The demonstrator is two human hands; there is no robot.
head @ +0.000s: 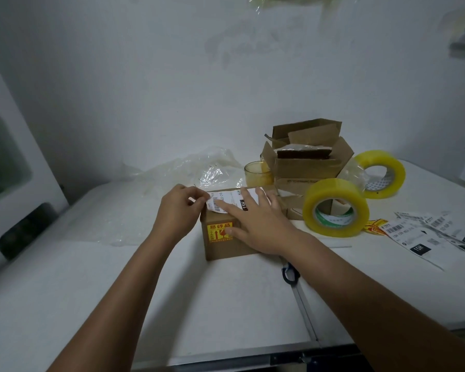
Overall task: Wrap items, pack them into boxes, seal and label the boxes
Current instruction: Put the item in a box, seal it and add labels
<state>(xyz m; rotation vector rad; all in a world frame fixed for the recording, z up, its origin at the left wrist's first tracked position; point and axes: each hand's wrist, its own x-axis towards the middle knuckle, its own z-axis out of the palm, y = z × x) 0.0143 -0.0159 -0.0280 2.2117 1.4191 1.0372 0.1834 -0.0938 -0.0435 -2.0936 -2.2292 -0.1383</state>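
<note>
A small closed cardboard box (220,248) stands on the white table in the middle of the head view, with a yellow fragile sticker (217,232) on its front face. A white shipping label (227,200) lies across its top. My left hand (177,210) pinches the label's left edge at the box's top left corner. My right hand (261,224) lies flat over the box with straight, spread fingers, the index finger pressing on the label and the thumb touching the front face by the sticker.
Behind the box lie clear plastic wrap (199,170), a yellow glass jar (258,174) and an open cardboard box (306,157). Two tape rolls (333,208) (381,173) stand to the right, with loose labels (435,234) beyond them. Scissors (290,273) lie under my right forearm.
</note>
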